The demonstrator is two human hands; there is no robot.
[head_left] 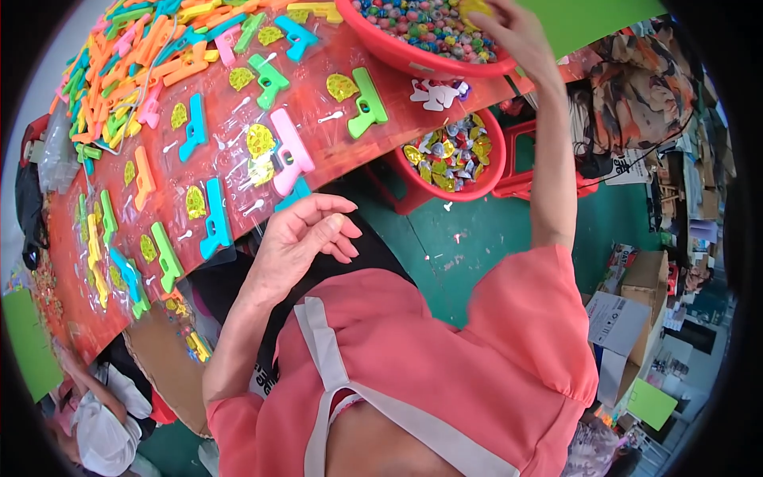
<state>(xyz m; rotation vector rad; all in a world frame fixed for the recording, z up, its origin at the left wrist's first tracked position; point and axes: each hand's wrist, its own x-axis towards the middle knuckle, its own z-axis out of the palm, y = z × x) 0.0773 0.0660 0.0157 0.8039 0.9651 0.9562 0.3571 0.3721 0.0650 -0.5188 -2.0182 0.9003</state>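
Note:
My right hand [517, 32] reaches far up over the rim of a red basin [397, 49] full of small colourful balls [421, 24]. Its fingers lie among the balls, so what they hold is hidden. My left hand [306, 234] hovers palm-up with loosely curled fingers and nothing in it, just off the near edge of a red table [79, 318]. Nearest to it are a pink toy pistol [290, 151] and a blue toy pistol [214, 219], which lie in clear blister trays with yellow foil pieces.
A heap of loose toy pistols [127, 56] covers the table's far left. A second red basin [449, 155] of foil-wrapped pieces sits below the table beside a red stool [524, 163]. Cardboard boxes [636, 310] stand at right on the green floor. Another person [87, 417] crouches lower left.

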